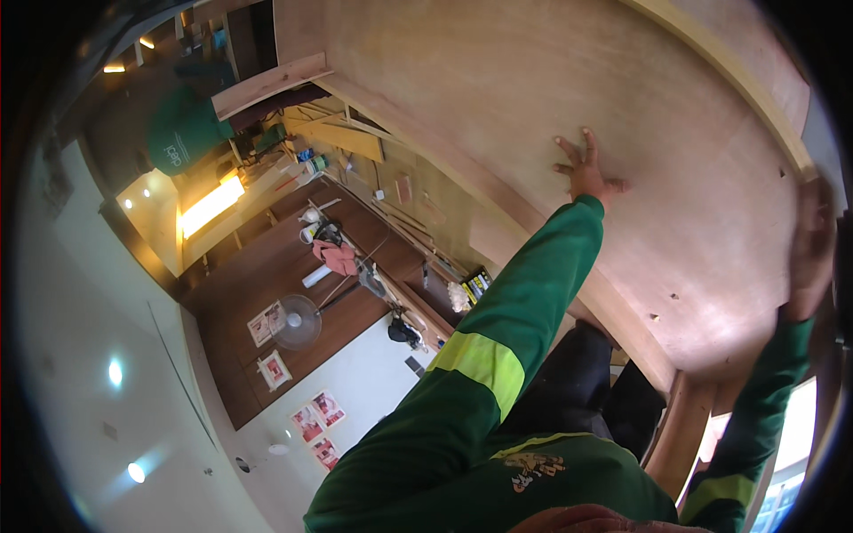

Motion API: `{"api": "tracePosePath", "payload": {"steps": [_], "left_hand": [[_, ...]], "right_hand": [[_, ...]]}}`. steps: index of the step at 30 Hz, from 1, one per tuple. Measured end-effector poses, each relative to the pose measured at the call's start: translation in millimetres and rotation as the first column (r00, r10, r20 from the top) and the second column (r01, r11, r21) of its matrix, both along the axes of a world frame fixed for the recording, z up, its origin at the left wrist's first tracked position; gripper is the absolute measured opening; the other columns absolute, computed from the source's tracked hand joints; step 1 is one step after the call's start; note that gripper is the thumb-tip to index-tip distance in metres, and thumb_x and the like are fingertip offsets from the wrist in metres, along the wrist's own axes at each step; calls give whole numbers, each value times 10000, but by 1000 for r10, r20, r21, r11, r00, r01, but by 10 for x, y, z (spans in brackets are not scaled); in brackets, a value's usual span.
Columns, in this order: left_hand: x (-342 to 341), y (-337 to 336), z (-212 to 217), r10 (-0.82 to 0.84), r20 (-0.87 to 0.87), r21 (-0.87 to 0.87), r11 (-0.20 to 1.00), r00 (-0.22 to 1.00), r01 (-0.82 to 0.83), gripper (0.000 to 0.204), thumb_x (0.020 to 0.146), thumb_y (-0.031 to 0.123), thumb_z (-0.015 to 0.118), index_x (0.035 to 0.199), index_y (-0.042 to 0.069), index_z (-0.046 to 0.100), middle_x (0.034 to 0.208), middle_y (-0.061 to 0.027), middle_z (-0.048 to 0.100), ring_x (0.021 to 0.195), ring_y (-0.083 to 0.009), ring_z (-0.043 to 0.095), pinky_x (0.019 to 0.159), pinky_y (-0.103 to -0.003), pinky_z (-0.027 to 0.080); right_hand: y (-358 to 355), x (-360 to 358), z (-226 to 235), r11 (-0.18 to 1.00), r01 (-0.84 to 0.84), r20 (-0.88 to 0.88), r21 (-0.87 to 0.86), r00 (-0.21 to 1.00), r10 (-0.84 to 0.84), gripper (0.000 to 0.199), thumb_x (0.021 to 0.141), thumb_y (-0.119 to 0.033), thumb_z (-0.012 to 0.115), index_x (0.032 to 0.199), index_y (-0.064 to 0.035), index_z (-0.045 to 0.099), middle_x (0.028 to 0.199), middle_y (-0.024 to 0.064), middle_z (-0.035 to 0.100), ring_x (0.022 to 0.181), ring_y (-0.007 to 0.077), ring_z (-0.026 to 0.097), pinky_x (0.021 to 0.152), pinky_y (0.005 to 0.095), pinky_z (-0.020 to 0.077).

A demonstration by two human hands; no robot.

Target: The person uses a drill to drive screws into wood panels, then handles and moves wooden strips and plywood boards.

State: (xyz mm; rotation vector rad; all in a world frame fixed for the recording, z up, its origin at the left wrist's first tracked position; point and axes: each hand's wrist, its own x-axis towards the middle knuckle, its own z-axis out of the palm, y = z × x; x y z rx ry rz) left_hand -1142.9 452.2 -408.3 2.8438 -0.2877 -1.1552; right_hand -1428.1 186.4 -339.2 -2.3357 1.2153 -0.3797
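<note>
A broad, pale plywood panel (471,89) with raised wooden edging fills the upper right in front of me. My left hand (584,171) lies on its surface with the fingers spread and nothing in them. At the far right, my right hand (810,253) is smeared by motion beside the panel's right side, close to the end of a long wooden strip (742,67). Whether its fingers grip anything is hidden by the blur. A few small dark bits or marks (656,317) dot the panel near its lower right. Both my sleeves are green with a bright yellow band.
Another person in a green shirt (182,129) is at the upper left, near a bright light (213,206). Left of my arm are a fan (298,322), a pink cloth (335,258) and assorted tools. A loose board (271,84) rests at the panel's far left corner.
</note>
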Motion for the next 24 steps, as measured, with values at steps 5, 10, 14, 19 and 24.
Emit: {"api": "tracePosePath", "payload": {"steps": [5, 10, 14, 19, 24], "left_hand": [[43, 96, -9, -16, 12, 2, 1000, 1000, 16, 1376, 587, 218, 923, 1581, 337, -20, 1619, -215, -187, 1420, -622, 17, 1141, -552, 352], [55, 18, 67, 10, -19, 14, 1000, 1000, -10, 1365, 596, 222, 919, 1585, 310, -19, 1621, -210, -183, 1420, -619, 6, 1143, -554, 349], [81, 48, 12, 7, -20, -12, 1000, 1000, -7, 1392, 577, 276, 931, 1585, 305, -28, 1620, -218, -182, 1423, -615, 7, 1147, -554, 342], [22, 1, 23, -36, 9, 127, 991, 999, 34, 1475, 547, 346, 949, 1569, 339, -115, 1618, -221, -190, 1431, -608, 36, 1158, -551, 320], [-84, -144, 168, -20, 8, 154, 988, 1000, 18, 1475, 564, 405, 938, 1542, 410, -167, 1613, -195, -228, 1434, -600, 73, 1130, -574, 360]], "right_hand": [[1565, -137, -326, 853, 58, -196, 518, 979, 53, 326, 875, -157, 722, 1084, -9, 519, 949, 189, 617, 816, 350, 605, 734, 446, 491], [2017, -536, -643, 825, 54, -266, 563, 957, 119, 395, 838, -187, 754, 1077, 4, 503, 958, 196, 610, 894, 376, 595, 781, 483, 475], [2043, -516, -900, 819, 107, -280, 564, 958, 68, 395, 795, -180, 764, 1048, 8, 526, 917, 231, 645, 880, 430, 619, 767, 499, 484], [1997, -672, -1293, 832, 104, -275, 545, 960, 60, 321, 759, -178, 730, 965, 9, 571, 864, 259, 662, 832, 467, 640, 740, 519, 496], [1910, -880, -1654, 865, 43, -232, 499, 969, 86, 292, 771, -158, 703, 971, 11, 574, 904, 250, 661, 854, 457, 631, 744, 516, 491]]}}
